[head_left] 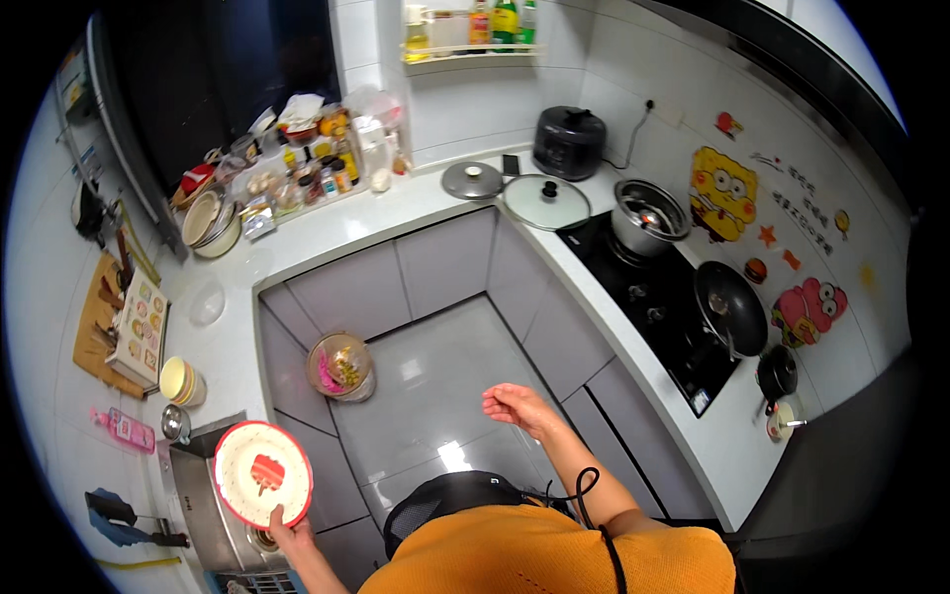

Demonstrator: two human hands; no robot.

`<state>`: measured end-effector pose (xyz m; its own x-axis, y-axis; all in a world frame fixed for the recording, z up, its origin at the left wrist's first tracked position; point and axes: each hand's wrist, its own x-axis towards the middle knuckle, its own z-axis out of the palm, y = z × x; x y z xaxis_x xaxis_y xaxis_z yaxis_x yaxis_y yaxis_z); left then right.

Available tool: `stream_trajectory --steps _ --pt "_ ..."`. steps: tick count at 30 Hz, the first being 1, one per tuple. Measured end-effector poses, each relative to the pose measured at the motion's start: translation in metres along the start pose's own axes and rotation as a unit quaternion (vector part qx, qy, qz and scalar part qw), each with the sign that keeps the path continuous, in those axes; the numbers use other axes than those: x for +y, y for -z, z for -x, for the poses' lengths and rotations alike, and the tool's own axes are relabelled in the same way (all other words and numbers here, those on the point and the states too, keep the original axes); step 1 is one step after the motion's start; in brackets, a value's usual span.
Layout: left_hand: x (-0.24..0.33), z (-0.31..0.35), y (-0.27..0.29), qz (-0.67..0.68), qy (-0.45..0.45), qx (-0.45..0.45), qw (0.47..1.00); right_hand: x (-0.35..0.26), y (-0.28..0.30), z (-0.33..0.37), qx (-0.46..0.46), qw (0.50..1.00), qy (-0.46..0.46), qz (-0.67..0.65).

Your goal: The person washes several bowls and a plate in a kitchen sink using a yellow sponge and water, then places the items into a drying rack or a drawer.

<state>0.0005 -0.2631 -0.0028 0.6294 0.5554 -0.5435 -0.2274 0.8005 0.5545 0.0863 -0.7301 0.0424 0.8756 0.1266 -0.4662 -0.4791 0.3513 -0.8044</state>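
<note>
My left hand grips the lower rim of a round white plate with a red edge. A red popsicle-like picture and small dots decorate its face. The plate is over the steel sink at the left and hides part of it. My right hand hangs over the floor in front of me, holding nothing. Its fingers are loosely bent and partly stretched out to the left.
Beside the sink stand stacked yellowish cups, a steel cup and a pink bottle. A trash bin is on the floor. To the right, a steel pot and a black wok sit at the black stove.
</note>
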Motion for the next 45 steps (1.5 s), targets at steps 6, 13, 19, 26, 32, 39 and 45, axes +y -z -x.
stream_trajectory --steps 6,13,19,26,32,39,45 --pt "-0.116 0.072 -0.061 -0.054 0.129 -0.104 0.985 0.009 0.095 0.051 0.05 0.984 0.058 -0.161" --pt "-0.243 0.18 -0.102 -0.174 0.312 -0.207 0.911 0.035 0.211 0.118 0.125 0.916 0.111 -0.364" --pt "-0.322 0.228 -0.113 -0.223 0.389 -0.25 0.858 0.102 0.311 0.152 0.276 0.813 0.098 -0.503" --pt "-0.396 0.263 -0.112 -0.305 0.444 -0.259 0.802 0.181 0.384 0.207 0.375 0.708 0.099 -0.591" --pt "-0.419 0.286 -0.117 -0.354 0.484 -0.269 0.754 0.214 0.386 0.211 0.431 0.62 0.124 -0.643" --pt "-0.409 0.287 -0.115 -0.348 0.502 -0.246 0.752 0.257 0.4 0.206 0.421 0.449 0.327 -0.717" --pt "-0.388 0.289 -0.111 -0.376 0.467 -0.244 0.762 0.244 0.394 0.219 0.42 0.435 0.356 -0.712"
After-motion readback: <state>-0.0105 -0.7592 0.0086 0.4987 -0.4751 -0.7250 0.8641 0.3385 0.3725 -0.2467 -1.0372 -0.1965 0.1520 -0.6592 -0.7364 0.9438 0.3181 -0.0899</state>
